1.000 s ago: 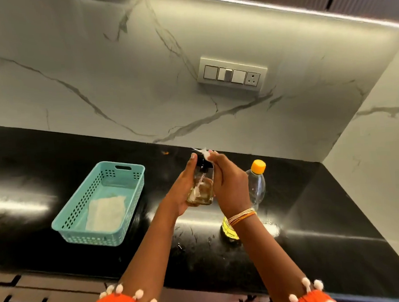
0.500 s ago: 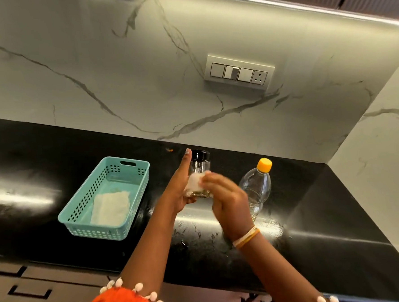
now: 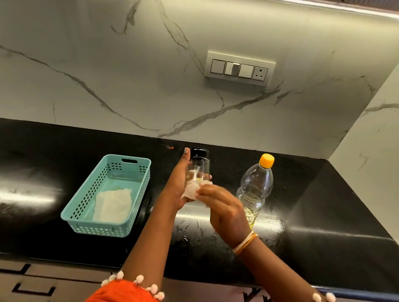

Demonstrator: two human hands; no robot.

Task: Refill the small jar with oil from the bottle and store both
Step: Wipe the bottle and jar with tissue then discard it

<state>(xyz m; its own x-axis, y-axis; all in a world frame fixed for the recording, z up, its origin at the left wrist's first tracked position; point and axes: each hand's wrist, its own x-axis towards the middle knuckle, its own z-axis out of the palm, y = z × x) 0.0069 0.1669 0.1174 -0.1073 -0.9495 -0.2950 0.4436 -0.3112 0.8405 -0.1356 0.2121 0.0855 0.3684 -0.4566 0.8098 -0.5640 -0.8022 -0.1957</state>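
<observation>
1. We hold the small jar (image 3: 198, 168) upright above the black tabletop (image 3: 314, 213). Our left hand (image 3: 179, 187) wraps its side, and the black cap is on.
2. Our right hand (image 3: 223, 207) pinches a white tissue (image 3: 192, 191) against the jar's lower part. Oily glass could slip from our one-handed grip and break on the stone.
3. The bottle (image 3: 254, 189), orange-capped and about a third full of oil, stands just beside our right hand at 3 o'clock. A careless wrist could knock it over.
4. The teal basket (image 3: 85, 204), lined with a white cloth, waits at 9 o'clock, well apart. If we leave oil on the jar, it will likely soil that lining once stored.
</observation>
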